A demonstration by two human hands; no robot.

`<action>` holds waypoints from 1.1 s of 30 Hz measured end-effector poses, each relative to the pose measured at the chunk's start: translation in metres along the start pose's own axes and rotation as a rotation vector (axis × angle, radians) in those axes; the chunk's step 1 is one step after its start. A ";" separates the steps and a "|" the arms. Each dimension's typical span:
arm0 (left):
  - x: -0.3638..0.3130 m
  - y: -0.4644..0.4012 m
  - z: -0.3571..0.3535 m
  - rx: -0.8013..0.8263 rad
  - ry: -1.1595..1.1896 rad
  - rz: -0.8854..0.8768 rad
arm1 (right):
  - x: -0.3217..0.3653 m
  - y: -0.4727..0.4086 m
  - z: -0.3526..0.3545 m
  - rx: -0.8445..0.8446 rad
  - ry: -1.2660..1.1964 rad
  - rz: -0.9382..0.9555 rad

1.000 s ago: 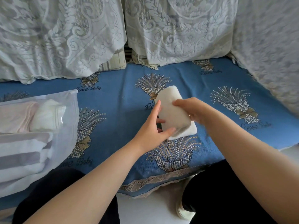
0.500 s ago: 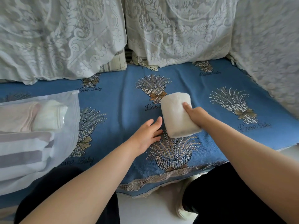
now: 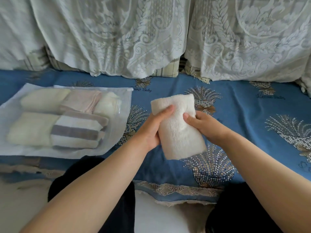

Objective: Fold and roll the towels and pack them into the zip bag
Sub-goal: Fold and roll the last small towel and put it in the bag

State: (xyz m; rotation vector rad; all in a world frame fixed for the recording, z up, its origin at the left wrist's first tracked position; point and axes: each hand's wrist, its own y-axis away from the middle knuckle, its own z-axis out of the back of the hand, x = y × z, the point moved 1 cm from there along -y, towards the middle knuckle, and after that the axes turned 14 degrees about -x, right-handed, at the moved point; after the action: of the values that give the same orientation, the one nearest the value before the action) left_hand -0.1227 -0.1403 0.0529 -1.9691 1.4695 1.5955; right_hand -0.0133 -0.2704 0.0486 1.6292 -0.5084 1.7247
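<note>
Left hand (image 3: 154, 127) and right hand (image 3: 204, 126) curled round a rolled cream towel (image 3: 179, 126), gripped from either side, raised over the blue sofa cover (image 3: 244, 115) near its front edge. Toward the left edge, clear zip bag (image 3: 121, 118) lying flat, holding a striped towel (image 3: 77, 132), pink towel (image 3: 82, 101) and cream rolls. Lace-draped cushions (image 3: 151, 34) along the back edge.
</note>
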 end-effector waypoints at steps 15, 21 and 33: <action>-0.038 -0.030 0.140 -0.695 -1.951 -0.677 | -0.028 -0.026 -0.074 -0.313 -0.448 -0.358; -0.041 -0.031 0.144 -0.645 -1.912 -0.534 | -0.029 -0.043 -0.113 -0.390 -0.474 -0.338; -0.071 -0.020 0.153 -0.659 -1.509 -0.665 | -0.010 -0.105 -0.203 -0.224 -0.245 -0.450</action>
State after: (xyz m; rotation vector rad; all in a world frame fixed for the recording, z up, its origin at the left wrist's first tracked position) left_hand -0.1957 0.0127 0.0435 -0.6193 -0.2701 2.3071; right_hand -0.0808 -0.0588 -0.0069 1.6471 -0.3939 1.1093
